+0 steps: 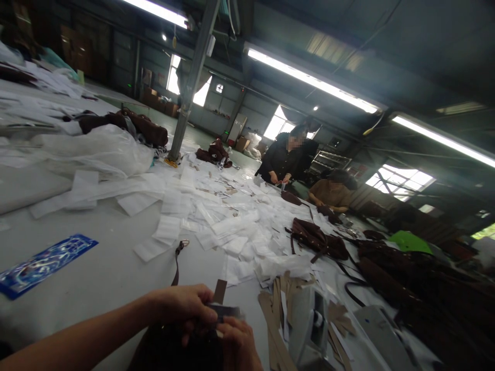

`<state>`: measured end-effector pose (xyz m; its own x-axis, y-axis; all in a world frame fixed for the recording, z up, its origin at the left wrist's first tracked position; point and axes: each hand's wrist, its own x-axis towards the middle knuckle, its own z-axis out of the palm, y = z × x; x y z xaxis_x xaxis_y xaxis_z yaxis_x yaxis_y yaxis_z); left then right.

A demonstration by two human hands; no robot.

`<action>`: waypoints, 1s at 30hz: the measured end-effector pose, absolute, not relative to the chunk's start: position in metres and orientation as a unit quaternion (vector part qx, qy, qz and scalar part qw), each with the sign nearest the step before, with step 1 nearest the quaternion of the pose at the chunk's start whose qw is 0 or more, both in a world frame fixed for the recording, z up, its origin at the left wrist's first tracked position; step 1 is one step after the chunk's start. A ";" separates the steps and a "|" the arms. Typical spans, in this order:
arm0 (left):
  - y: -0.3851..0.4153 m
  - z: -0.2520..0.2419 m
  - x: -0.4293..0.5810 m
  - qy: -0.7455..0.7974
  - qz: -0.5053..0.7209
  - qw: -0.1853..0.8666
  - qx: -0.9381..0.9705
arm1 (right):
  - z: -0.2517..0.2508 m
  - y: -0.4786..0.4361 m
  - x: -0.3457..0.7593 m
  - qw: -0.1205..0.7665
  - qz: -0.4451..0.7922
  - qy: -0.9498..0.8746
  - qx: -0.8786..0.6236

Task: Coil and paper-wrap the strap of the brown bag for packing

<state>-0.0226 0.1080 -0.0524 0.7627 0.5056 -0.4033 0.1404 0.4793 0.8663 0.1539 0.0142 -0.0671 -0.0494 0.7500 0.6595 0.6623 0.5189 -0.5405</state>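
At the bottom centre, my left hand [189,309] is closed, pinching a dark, blurred strip [228,310] that looks like a strap end. The fingertips of my right hand [240,337] press on the same strip from the near side. A flat brown tab [219,291] sticks up just beyond the fingers. Beneath both hands lies a dark bag [162,348], mostly cut off by the frame and covered by my forearm. From it a thin strap [178,265] with a metal clasp runs out over the table.
White wrapping sheets [232,226] cover the table's middle. Tan strips [276,319] and a grey dispenser-like object [309,324] lie to the right, near brown bags [317,239]. A blue packet [46,263] lies left. Two people [284,159] work across the table, beyond a post [193,77].
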 end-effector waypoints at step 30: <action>0.094 -0.058 -0.010 0.359 0.167 0.731 0.555 | -0.079 0.029 0.169 0.322 0.019 -0.815 -0.482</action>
